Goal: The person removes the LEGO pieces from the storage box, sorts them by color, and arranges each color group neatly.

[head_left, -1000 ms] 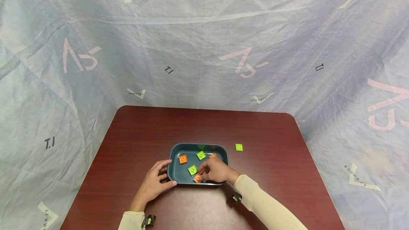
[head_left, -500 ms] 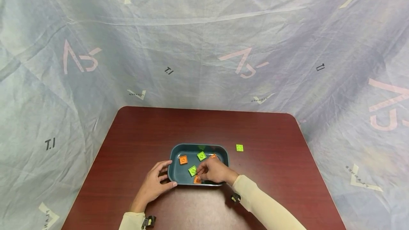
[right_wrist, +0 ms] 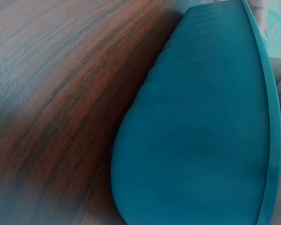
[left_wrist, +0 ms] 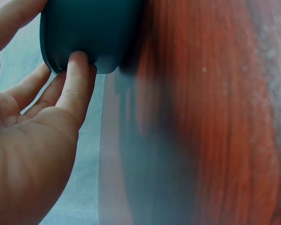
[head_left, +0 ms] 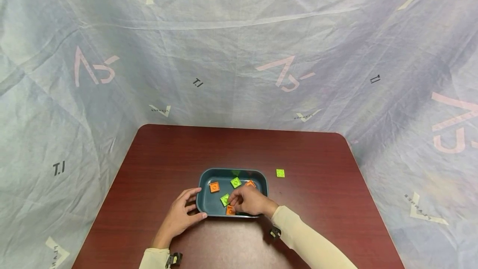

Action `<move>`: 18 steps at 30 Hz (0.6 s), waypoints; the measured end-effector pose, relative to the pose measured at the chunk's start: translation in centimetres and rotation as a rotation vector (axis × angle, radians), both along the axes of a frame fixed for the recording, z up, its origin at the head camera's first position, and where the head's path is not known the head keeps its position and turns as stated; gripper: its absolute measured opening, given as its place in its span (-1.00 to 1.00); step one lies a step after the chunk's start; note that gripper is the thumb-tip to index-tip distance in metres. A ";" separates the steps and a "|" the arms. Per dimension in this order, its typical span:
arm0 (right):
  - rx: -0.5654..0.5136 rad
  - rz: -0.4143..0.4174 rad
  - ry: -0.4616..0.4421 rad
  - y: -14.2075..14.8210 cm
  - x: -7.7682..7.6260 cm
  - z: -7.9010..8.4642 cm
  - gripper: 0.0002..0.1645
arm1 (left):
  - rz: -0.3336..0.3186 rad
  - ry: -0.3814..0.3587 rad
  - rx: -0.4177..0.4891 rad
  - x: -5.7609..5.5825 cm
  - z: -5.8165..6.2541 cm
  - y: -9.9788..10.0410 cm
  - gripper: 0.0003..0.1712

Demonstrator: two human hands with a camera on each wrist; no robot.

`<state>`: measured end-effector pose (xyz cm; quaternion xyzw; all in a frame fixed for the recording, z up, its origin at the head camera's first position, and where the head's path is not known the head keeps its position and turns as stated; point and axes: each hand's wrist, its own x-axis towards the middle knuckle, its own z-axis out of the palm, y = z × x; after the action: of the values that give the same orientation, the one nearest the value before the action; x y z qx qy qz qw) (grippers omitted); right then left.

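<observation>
A dark teal tray (head_left: 209, 210) sits on the table. Spread around its near-left corner, my left hand (head_left: 179, 216) grips the left end, thumb on the near wall, fingers at the left rim. My right hand (head_left: 251, 200) reaches inside with bent fingers, at an orange toy brick (head_left: 230, 210) by the near wall and a green toy brick (head_left: 225, 199) behind it. I cannot tell whether it pinches anything. Farther back in the tray lie another green brick (head_left: 235, 182), an orange brick (head_left: 214, 187) at left, and an orange brick (head_left: 250, 183) partly hidden by the right hand.
One more green brick (head_left: 280, 173) lies studs up on the red-brown table (head_left: 317, 202), right of the tray. A printed grey cloth (head_left: 231, 74) hangs behind and along both sides. The tray's outer wall (right_wrist: 196, 131) fills much of the right wrist view.
The orange brick by the near wall has turned squarer to the tray and shifted slightly nearer. The right fingers shift slightly left; my left hand stays at the tray's end.
</observation>
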<state>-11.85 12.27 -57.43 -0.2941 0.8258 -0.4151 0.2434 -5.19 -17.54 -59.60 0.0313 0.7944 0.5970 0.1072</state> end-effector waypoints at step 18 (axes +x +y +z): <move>0.034 -0.027 0.003 -0.2 0.3 -0.2 -0.65 | 0.006 0.002 0.000 0.1 0.1 0.0 0.01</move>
<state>-11.53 12.09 -57.65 -0.2793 0.8371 -0.4037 0.2416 -5.13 -17.51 -59.50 0.0296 0.7945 0.5974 0.1048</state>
